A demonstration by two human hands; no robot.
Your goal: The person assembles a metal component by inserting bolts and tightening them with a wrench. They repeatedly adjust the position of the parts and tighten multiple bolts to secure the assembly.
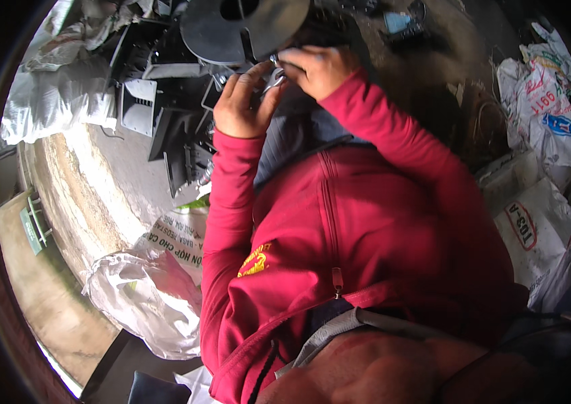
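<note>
Close together below a black round disc with a slot and a central hole [214, 37], both my hands work at one spot. My left hand [240, 104] is closed, its thumb and fingers pinching a small shiny metal part [274, 80] with a curved edge. Against that part, my right hand [319, 69] is closed too, fingers bent inward and slightly blurred. A small bolt-like tip [274, 59] shows between the fingertips, just under the disc's rim. What lies inside the right fingers is hidden.
Black moulded parts [174, 111] are heaped left of my hands, beside a light rectangular piece with slots [138, 98]. White plastic sacks lie at the upper left [63, 101], lower left [144, 299] and right [548, 101]. A dark object with a blue patch [400, 23] sits far right.
</note>
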